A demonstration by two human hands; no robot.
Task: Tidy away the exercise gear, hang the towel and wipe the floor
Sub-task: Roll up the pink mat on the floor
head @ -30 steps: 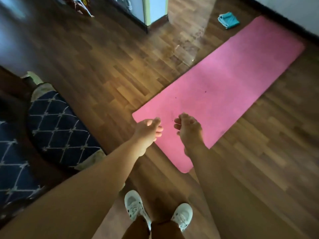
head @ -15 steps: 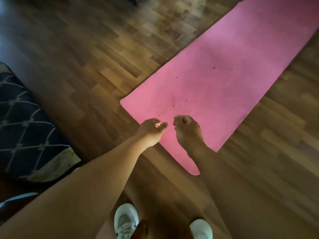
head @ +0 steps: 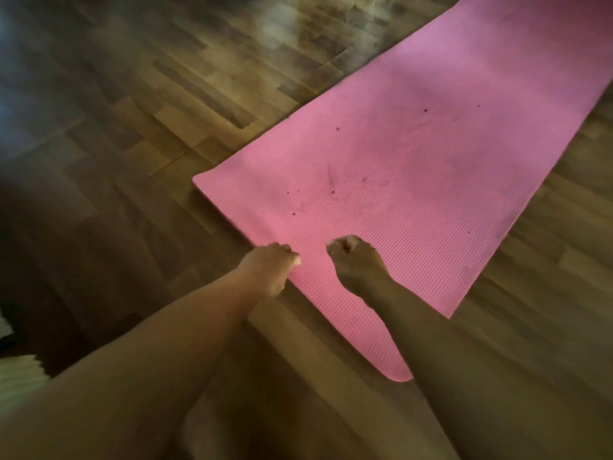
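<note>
Both fists curled, holding nothing: left hand over the near short edge of the flat pink ribbed foam mat, right hand just inside it, so w/ uneven grabs the roll could skew.

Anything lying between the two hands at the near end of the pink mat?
No. In the head view only bare ribbed surface of the pink mat shows between the left hand and right hand; nothing else lies there.
</note>
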